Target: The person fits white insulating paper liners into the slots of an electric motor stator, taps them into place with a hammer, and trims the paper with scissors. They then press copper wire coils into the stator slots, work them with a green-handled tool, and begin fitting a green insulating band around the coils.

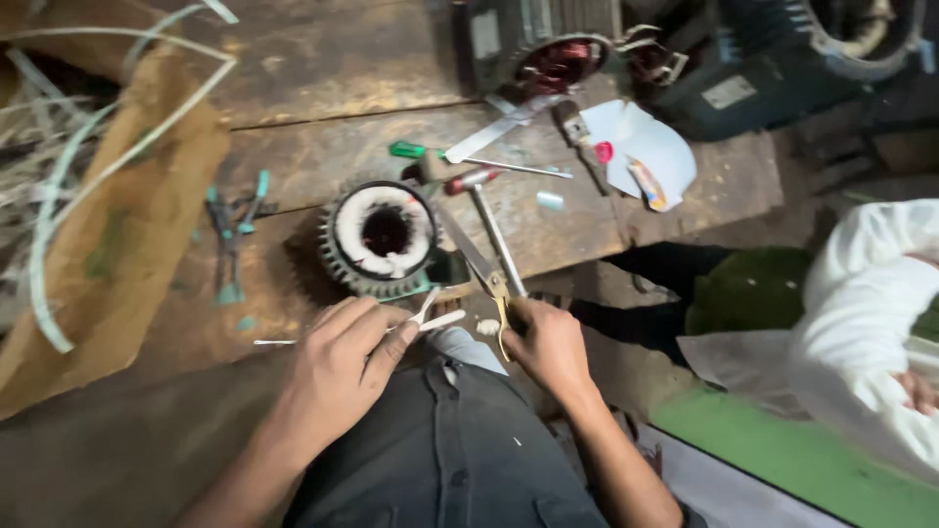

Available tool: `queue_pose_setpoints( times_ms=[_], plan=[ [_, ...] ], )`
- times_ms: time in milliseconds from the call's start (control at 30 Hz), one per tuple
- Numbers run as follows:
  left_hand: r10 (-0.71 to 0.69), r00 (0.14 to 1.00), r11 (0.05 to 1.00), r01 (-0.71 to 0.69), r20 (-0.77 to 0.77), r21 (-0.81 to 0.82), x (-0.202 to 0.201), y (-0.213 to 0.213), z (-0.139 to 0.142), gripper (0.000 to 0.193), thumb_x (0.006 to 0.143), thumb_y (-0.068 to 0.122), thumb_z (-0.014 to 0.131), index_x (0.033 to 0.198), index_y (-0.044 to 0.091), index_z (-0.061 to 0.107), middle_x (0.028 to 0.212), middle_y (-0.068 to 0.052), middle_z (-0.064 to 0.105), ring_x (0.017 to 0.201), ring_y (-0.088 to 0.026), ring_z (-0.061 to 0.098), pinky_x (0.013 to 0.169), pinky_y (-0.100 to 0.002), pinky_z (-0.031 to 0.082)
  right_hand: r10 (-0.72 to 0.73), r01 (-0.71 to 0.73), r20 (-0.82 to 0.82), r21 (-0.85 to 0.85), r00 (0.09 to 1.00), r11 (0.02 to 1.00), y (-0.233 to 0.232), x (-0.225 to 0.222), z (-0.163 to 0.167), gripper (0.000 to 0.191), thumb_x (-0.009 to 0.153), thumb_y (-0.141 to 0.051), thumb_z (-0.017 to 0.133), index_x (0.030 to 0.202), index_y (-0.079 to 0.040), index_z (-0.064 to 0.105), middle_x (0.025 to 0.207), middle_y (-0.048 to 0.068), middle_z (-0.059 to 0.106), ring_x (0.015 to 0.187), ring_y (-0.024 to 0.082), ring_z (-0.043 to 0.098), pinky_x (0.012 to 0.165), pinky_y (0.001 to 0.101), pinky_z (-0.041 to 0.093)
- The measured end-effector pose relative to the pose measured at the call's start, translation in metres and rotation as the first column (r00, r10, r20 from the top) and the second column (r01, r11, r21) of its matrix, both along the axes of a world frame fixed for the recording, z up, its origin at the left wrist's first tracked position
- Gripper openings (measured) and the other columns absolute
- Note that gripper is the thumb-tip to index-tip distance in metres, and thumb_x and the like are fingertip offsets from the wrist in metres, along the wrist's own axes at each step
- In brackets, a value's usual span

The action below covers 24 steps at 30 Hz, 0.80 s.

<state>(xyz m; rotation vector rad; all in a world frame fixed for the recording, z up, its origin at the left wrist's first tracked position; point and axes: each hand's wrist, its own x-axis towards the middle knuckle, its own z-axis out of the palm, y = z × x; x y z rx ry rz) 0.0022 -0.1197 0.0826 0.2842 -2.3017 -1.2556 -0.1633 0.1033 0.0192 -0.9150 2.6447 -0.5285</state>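
Right hand (pixel 550 342) gripping scissors (pixel 484 264), left hand (pixel 342 357) pinching white strip (pixel 430 315) just beside stator (pixel 383 238)

The stator (pixel 383 240) sits on the bench (pixel 323 108), pliers (pixel 232 240) to its left, screwdriver (pixel 460 159) behind.

The right hand (pixel 550 344) covers the scissors' (pixel 482 264) handles, so its grip on them cannot be made out. The top edge cuts off the dark motor housings (pixel 548 39). A white-sleeved person (pixel 871 313) runs off the right edge, blurred.
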Motion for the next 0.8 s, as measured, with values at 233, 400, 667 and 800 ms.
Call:
queue_pose_setpoints(
  times_ms=[233, 400, 667, 800],
  plan=[
    [-0.419, 0.907, 0.908, 0.418, -0.043, -0.025, -0.080, 0.052, -0.012, 0.015, 0.090, 0.019, 0.071, 0.092, 0.005, 0.069, 0.082, -0.010, 0.062, 0.081, -0.032, 0.064, 0.071, -0.045, 0.050, -0.381, 0.378, 0.248, 0.063, 0.891, 0.924, 0.097, -0.029, -0.068, 0.031, 0.077, -0.031, 0.077, 0.095, -0.005, 0.075, 0.070, 0.016, 0.071, 0.060, 0.028, 0.070, 0.060, 0.0389, 0.055],
    [-0.445, 0.893, 0.894, 0.439, 0.064, 0.084, -0.179, 0.115, -0.068, 0.019, 0.093, 0.023, 0.067, 0.091, 0.005, 0.068, 0.084, -0.013, 0.063, 0.085, -0.037, 0.064, 0.074, -0.048, 0.051, -0.510, 0.494, 0.270, 0.130, 0.817, 0.860, 0.145, -0.065, -0.106, 0.033, 0.078, -0.036, 0.076, 0.093, -0.007, 0.078, 0.071, 0.012, 0.077, 0.066, 0.022, 0.077, 0.066, 0.0376, 0.058],
    [-0.339, 0.935, 0.880, 0.277, -0.102, -0.387, -0.337, 0.148, -0.126, 0.033, 0.077, 0.016, 0.067, 0.110, 0.012, 0.072, 0.113, -0.007, 0.065, 0.114, -0.031, 0.056, 0.098, -0.049, 0.045, -0.293, 0.310, -0.101, 0.260, 0.951, 0.915, 0.159, -0.164, -0.098, 0.037, 0.076, -0.043, 0.077, 0.099, -0.014, 0.078, 0.086, 0.015, 0.076, 0.082, 0.037, 0.074, 0.075, 0.0474, 0.058],
    [-0.145, 0.986, 0.852, 0.083, -0.080, -0.517, -0.352, 0.142, -0.128, 0.031, 0.082, 0.014, 0.065, 0.113, 0.015, 0.069, 0.121, -0.007, 0.063, 0.124, -0.030, 0.056, 0.105, -0.050, 0.046, -0.182, 0.204, -0.094, 0.357, 0.979, 0.912, 0.144, -0.223, -0.098, 0.039, 0.079, -0.046, 0.078, 0.100, -0.013, 0.077, 0.090, 0.017, 0.075, 0.087, 0.039, 0.073, 0.078, 0.0486, 0.058]
  ],
)
